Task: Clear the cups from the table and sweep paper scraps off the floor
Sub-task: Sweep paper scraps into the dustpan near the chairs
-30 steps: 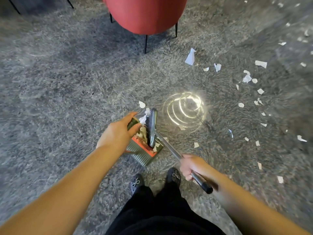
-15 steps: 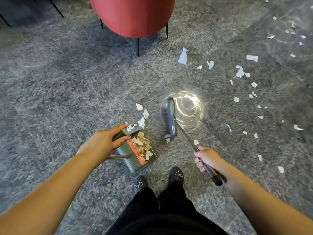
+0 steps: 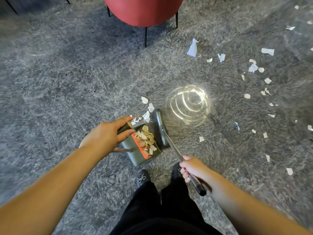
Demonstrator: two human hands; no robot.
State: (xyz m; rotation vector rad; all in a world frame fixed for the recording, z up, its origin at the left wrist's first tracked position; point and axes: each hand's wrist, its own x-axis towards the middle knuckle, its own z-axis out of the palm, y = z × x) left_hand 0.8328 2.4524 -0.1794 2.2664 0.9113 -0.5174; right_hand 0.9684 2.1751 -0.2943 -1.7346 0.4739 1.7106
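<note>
A grey-green dustpan (image 3: 135,156) with an orange comb strip lies on the grey floor and holds several paper scraps (image 3: 147,136). My left hand (image 3: 108,134) grips the dustpan's upper edge. My right hand (image 3: 191,168) holds the metal handle of a broom (image 3: 160,128), whose dark head lies right against the dustpan's mouth. A few white scraps (image 3: 146,116) lie just beyond the pan's far corner. Many more scraps (image 3: 267,80) are scattered over the floor to the right. No cups are in view.
A red chair (image 3: 144,11) on thin black legs stands at the top centre. A bright ring of reflected light (image 3: 188,103) shines on the floor right of the broom. My black shoes (image 3: 142,178) and trousers are below the dustpan.
The broom head has swept back left from the light patch to the dustpan's mouth. My right hand pulled the handle in. The dustpan stayed under my left hand.
</note>
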